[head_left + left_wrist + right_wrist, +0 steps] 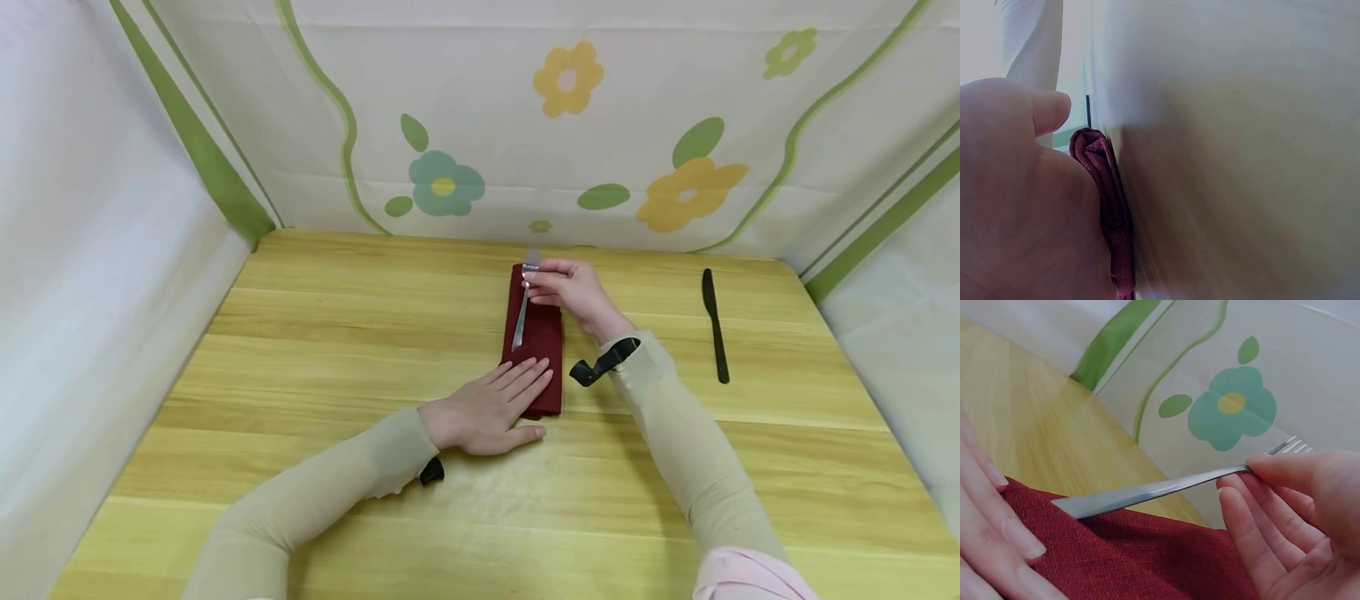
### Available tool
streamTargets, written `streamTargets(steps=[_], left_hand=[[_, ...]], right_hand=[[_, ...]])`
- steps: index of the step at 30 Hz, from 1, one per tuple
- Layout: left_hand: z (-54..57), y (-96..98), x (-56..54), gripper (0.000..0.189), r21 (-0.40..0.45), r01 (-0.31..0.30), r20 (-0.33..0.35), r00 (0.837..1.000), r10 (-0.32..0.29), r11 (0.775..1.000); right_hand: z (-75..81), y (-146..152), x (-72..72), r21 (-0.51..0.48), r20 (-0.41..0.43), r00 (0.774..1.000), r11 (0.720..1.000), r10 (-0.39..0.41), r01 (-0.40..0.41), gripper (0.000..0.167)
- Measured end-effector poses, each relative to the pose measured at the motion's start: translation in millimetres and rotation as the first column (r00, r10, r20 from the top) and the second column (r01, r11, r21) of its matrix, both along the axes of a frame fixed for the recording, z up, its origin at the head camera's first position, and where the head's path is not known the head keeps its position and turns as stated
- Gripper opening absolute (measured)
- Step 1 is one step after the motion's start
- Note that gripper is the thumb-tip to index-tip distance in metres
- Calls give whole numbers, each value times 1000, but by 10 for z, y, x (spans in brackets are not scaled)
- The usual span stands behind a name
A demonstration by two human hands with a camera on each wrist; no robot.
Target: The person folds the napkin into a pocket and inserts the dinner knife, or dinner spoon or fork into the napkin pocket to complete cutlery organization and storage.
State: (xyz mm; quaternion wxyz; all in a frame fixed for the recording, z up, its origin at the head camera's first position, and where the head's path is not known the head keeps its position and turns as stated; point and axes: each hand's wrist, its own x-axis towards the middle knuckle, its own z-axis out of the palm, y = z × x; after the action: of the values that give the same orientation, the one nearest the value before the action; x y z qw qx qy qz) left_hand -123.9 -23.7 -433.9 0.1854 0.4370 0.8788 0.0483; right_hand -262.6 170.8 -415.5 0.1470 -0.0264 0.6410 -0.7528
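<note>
A dark red cloth napkin, folded into a long narrow strip, lies on the wooden table. My left hand rests flat over its near end, fingers straight and thumb spread to the side. In the left wrist view the palm lies against the napkin's rolled layers. With thumb and fingers, my right hand pinches a silver fork close below its tines. The fork slants over the napkin, tines up and away, and its flat handle end is low at the cloth near the left fingertips.
A black knife lies on the table to the right of the napkin. Behind the table's far edge hangs a white curtain with flower prints, and white fabric walls stand at both sides.
</note>
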Motion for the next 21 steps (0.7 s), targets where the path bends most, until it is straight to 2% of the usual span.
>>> streamTargets(steps=[7, 21], left_hand=[[-8, 6, 3, 80, -16, 1, -10, 1000, -1, 1000], [-89, 5, -14, 84, -13, -6, -12, 1000, 6, 1000]], right_hand=[[-44, -3, 14, 31, 42, 999, 999, 33, -34, 18], [-172, -2, 27, 127, 127, 986, 984, 110, -126, 36]])
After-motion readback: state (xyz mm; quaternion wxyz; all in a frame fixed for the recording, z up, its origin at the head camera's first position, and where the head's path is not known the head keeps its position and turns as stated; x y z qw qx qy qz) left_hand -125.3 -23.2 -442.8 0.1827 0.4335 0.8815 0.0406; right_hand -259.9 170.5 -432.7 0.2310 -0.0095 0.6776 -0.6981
